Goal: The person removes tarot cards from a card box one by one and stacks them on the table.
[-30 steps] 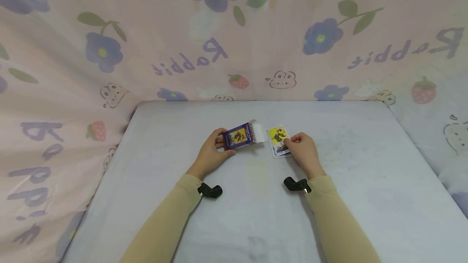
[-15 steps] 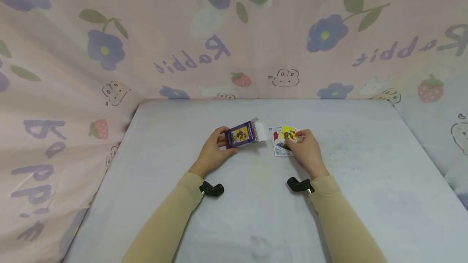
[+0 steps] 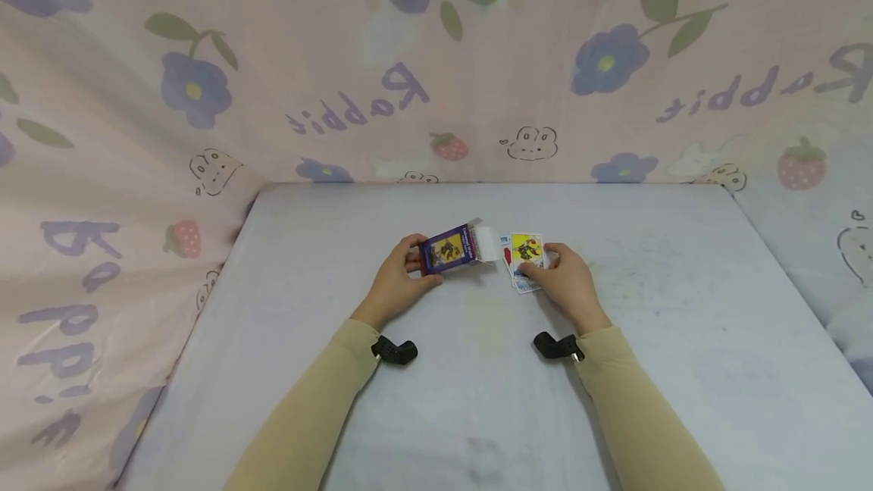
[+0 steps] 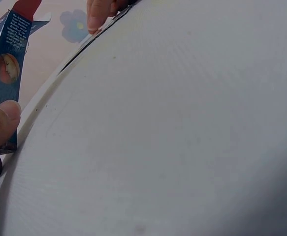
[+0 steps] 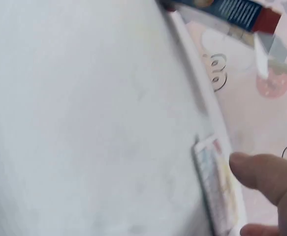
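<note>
In the head view my left hand [image 3: 398, 283] grips a blue-purple tarot card box [image 3: 446, 250] between thumb and fingers. Its open end, with a white flap [image 3: 486, 244] out, points right toward the cards. A small pile of tarot cards [image 3: 527, 247] lies just right of the flap, with a yellow picture card on top. My right hand [image 3: 571, 285] pinches the top card, thumb on its face and fingers by its right edge. In the right wrist view the pile [image 5: 214, 184] is blurred under the thumb [image 5: 254, 169]. The box's inside is hidden.
A white-covered table [image 3: 470, 400] spreads under both hands. Patterned cloth [image 3: 436, 97] with flowers and rabbits hangs behind it and along both sides. A black wrist device [image 3: 395, 351] sits on the left cuff, another black device [image 3: 555, 345] on the right.
The right hand first slid the top card right and fanned it over the pile, baring a card with a red shape. Now it has moved slightly back left. The box stays nearly still.
</note>
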Demonstrator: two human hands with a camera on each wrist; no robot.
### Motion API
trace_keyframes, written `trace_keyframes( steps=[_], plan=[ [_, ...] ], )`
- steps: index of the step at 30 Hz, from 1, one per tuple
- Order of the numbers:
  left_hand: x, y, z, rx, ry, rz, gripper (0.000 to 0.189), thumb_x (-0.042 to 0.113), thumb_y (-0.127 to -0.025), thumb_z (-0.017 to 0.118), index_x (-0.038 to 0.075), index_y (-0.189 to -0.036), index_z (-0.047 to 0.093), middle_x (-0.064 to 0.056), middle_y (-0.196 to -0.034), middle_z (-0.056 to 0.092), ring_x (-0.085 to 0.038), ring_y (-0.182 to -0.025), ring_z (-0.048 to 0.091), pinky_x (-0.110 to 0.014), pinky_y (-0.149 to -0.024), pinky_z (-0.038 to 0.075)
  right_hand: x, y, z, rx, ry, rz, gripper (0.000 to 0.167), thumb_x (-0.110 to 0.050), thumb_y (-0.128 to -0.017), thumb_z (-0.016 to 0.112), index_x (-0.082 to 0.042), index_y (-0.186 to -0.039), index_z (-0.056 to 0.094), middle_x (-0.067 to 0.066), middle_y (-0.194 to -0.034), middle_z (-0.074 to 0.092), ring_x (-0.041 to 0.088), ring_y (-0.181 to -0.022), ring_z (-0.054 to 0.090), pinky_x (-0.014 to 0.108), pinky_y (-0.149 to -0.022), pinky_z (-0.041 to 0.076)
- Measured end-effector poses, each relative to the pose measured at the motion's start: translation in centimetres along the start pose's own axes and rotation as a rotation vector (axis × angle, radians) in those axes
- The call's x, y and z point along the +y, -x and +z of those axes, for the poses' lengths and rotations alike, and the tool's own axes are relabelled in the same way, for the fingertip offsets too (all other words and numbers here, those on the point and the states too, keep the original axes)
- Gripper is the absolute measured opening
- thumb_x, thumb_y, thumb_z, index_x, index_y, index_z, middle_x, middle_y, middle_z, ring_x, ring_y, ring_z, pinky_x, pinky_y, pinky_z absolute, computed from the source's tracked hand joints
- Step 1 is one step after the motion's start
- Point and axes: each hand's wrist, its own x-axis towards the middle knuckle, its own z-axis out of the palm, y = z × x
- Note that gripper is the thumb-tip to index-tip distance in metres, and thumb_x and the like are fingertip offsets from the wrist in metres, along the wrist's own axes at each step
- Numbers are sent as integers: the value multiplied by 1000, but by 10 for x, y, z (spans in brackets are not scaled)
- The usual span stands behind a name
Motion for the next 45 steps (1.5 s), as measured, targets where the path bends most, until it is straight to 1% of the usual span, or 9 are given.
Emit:
trace_keyframes(
  steps=[5, 10, 14, 18, 22, 28, 33, 40, 45],
  plan=[
    [-2, 0, -4, 10, -4, -18, 75, 34, -75, 84, 32, -137, 42, 0, -115, 58, -13, -103, 62, -37, -93, 49, -16, -2, 7, -7, 102, 41, 103, -61, -79, 69, 1, -149, 24, 33, -130, 32, 45, -113, 35, 52, -89, 38],
    [-3, 1, -5, 10, 2, -37, 74, 34, -75, 85, 32, -136, 43, 0, -115, 58, -13, -103, 62, -38, -93, 49, -30, -15, 21, 35, 181, 41, 117, -59, -75, 73, 1, -151, 7, 37, -131, 30, 52, -119, 29, 62, -96, 30],
    [-3, 3, -4, 2, 6, -41, 75, 35, -75, 85, 31, -137, 43, -1, -116, 58, -14, -103, 62, -38, -93, 49, -37, -21, 29, 69, 146, 67, 119, -48, -73, 78, -2, -152, 2, 37, -129, 30, 51, -119, 29, 63, -98, 28],
    [-2, 3, -3, 1, 6, -28, 75, 34, -76, 84, 30, -138, 42, -2, -117, 58, -15, -104, 62, -38, -92, 50, -39, -24, 29, 109, 109, 77, 107, -38, -77, 75, -1, -152, 8, 36, -129, 33, 50, -117, 33, 62, -97, 29],
    [-2, 2, -3, -8, 6, -12, 76, 34, -77, 83, 30, -139, 41, -2, -118, 58, -15, -105, 61, -35, -92, 50, -37, -26, 26, 123, 128, 63, 91, -36, -83, 69, 1, -149, 20, 36, -128, 34, 50, -113, 37, 60, -93, 34],
    [0, 1, 0, -10, 6, -19, 76, 34, -76, 84, 30, -139, 41, 0, -117, 58, -13, -104, 61, -33, -92, 50, -41, -30, 15, 24, 191, 41, 75, -41, -86, 63, -5, -145, 36, 37, -134, 24, 52, -116, 29, 62, -90, 35],
    [4, 2, 2, -7, 11, -27, 75, 30, -76, 85, 30, -137, 42, 0, -115, 57, -13, -103, 61, -33, -92, 50, -45, -35, 9, -46, 229, 60, 60, -38, -87, 63, -6, -134, 46, 36, -134, 23, 53, -116, 27, 63, -89, 35],
    [5, -1, 1, 1, 0, -21, 74, 30, -76, 84, 32, -136, 42, 1, -114, 57, -11, -102, 61, -32, -91, 50, -45, -38, 2, -64, 223, 64, 43, -32, -87, 61, -5, -118, 51, 33, -133, 25, 52, -112, 32, 61, -85, 39],
    [3, 1, 0, -2, 2, -18, 74, 31, -76, 84, 32, -137, 42, 1, -115, 57, -12, -102, 61, -32, -91, 50, -42, -38, 1, -54, 206, 44, 43, -35, -89, 61, -3, -117, 53, 34, -128, 31, 52, -108, 36, 58, -83, 42]
  ],
)
